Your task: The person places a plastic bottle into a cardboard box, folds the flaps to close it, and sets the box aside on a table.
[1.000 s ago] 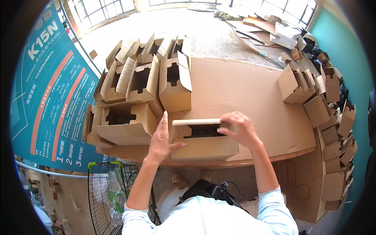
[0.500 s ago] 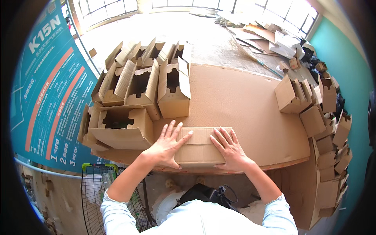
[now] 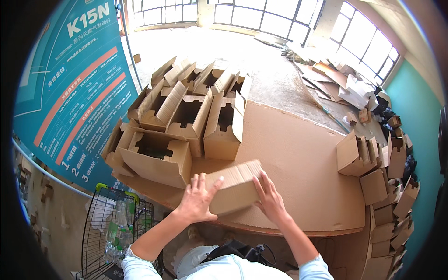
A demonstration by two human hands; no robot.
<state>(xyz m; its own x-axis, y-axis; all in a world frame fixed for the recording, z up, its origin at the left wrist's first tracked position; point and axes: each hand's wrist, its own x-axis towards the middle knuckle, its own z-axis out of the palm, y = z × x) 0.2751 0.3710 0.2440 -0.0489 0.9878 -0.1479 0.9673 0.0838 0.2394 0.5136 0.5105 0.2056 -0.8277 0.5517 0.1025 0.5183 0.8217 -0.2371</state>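
Observation:
A small closed cardboard box is tilted at the near edge of the brown tabletop. It sits between my two hands, its ribbed top and one long side showing. My left hand grips its left end, thumb over the top edge. My right hand presses against the right end with the fingers together. Whether the underside touches the table cannot be seen. Just beyond, to the left, stands an open cardboard box with its flaps raised. A taller open box is behind it.
More open boxes crowd the table's left side. Several boxes pile up along the right, by a teal wall. A blue banner rises at the left. Below it is a wire cart with plastic bottles. Scrap cardboard lies by the windows.
The small box, which lay flat under my spread hands, is now turned and tilted between them. My hands have shifted from its top to its ends. The whole view has swung.

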